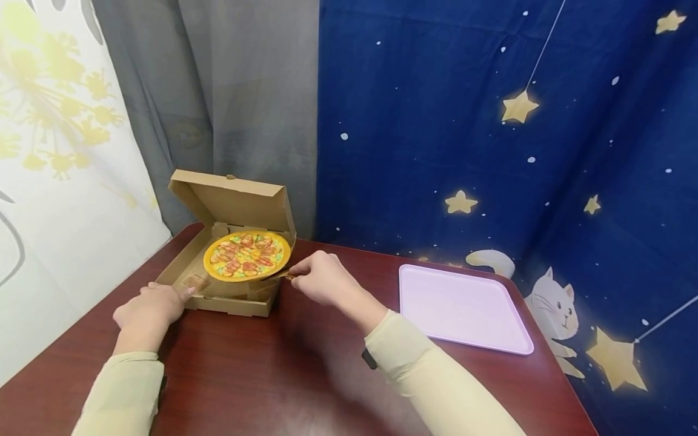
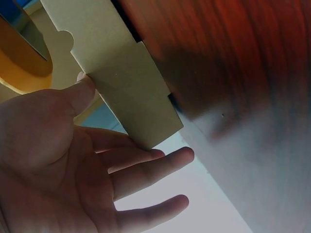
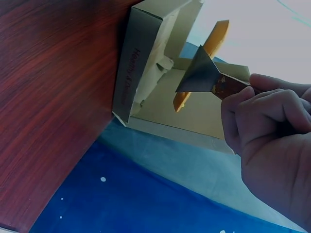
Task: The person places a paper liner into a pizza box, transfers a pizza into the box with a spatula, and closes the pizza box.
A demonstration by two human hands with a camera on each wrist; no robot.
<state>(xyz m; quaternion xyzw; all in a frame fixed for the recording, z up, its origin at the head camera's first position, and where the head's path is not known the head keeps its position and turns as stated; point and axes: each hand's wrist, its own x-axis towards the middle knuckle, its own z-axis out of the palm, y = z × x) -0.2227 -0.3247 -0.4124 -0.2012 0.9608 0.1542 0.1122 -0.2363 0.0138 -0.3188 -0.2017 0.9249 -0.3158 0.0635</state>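
A toy-like round pizza point(image 1: 247, 256) with an orange rim is held above the open cardboard pizza box point(image 1: 231, 306). My right hand point(image 1: 324, 278) grips the brown handle of a scraper point(image 3: 201, 73), fingers curled round it. The scraper's flat metal blade lies against the underside of the pizza, which stands clear of the box floor in the right wrist view. At the box's front left corner, my left hand point(image 1: 149, 309) holds the wall. Its thumb hooks over the top edge, and two outer fingers extend past the corner in the left wrist view.
A pale lilac tray point(image 1: 463, 309) lies on the dark red-brown table point(image 1: 245, 375) to the right. The box lid point(image 1: 245, 200) stands raised at the back. Curtains point(image 1: 409, 121), grey and starry blue, hang behind the table.
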